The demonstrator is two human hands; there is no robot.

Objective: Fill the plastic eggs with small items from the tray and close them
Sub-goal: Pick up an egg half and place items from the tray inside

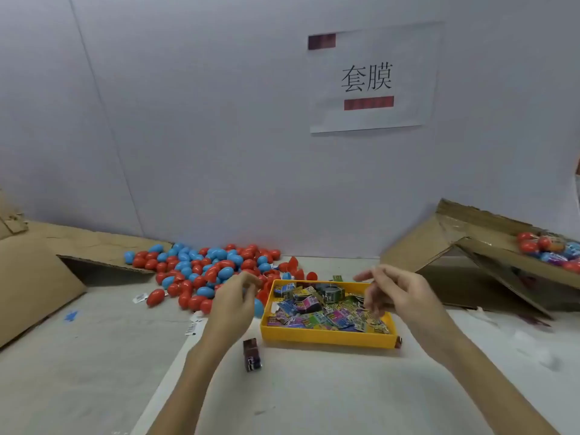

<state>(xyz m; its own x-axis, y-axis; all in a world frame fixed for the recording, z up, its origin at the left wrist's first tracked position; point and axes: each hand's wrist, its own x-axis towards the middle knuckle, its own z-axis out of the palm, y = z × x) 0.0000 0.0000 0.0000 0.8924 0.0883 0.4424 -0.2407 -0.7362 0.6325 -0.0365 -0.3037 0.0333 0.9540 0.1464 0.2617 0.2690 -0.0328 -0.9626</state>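
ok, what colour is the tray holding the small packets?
Yellow. The tray shows clearly in the head view, its only view, in front of the hands.

Glossy smooth plastic eggs [201, 271] in red and blue lie on a matt pale tabletop [103, 372] beside rough brown corrugated cardboard [40, 271], while the yellow tray [326, 337] looks like smooth plastic holding shiny printed packets [326, 312] below a matt white paper sign [373, 76].
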